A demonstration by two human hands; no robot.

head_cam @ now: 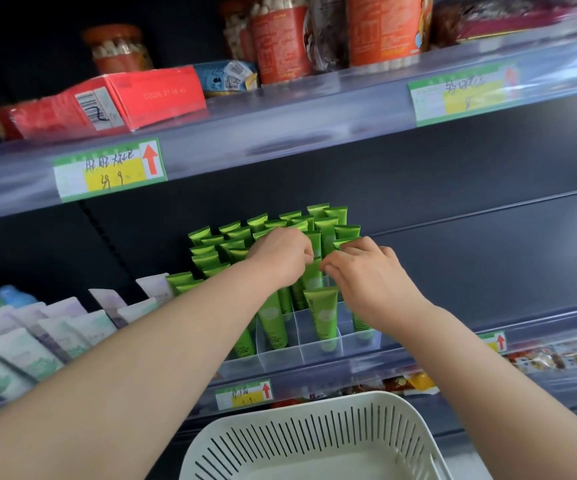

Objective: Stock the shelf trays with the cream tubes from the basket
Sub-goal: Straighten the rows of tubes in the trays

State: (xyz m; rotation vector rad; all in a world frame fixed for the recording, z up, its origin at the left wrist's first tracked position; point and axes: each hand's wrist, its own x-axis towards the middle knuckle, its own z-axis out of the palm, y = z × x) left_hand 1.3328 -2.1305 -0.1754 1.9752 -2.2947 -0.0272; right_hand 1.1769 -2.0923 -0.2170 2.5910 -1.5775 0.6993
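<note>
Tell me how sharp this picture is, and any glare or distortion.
Head view: wide-angle bows the upper shelf strip, which carries glare; writing on the price label is smeared; pale tubes at the left edge blur; green tubes mid-frame look sharpest.

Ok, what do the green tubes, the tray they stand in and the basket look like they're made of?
The green tubes look like soft plastic, satin, with flat crimped ends. The divider tray is clear rigid plastic, perhaps acrylic: tubes show through its walls. The basket looks like cream moulded plastic, matte, its walls slotted.
</note>
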